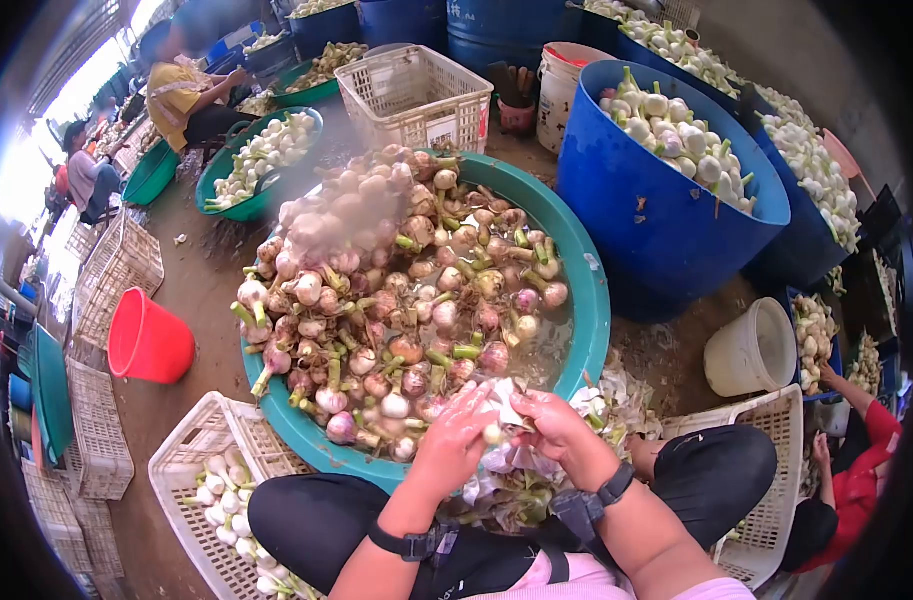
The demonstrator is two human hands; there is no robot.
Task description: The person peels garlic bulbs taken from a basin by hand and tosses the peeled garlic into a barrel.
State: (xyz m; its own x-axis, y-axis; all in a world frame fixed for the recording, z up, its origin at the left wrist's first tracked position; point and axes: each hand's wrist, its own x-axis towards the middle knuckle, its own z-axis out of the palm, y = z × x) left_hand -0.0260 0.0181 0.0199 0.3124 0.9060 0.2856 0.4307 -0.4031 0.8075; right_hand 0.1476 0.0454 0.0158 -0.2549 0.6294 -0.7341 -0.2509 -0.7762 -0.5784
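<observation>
A pale garlic bulb [493, 434], partly covered by whitish papery skin [507, 400], is held between the right hand [454, 438] and left hand [555, 428] at the near rim of the green tub [594, 300].

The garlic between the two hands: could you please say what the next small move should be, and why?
Probably the right hand should peel the loose skin away while the left hand steadies the bulb, since that skin shows between the hands and shed skins lie heaped beside the tub.
</observation>
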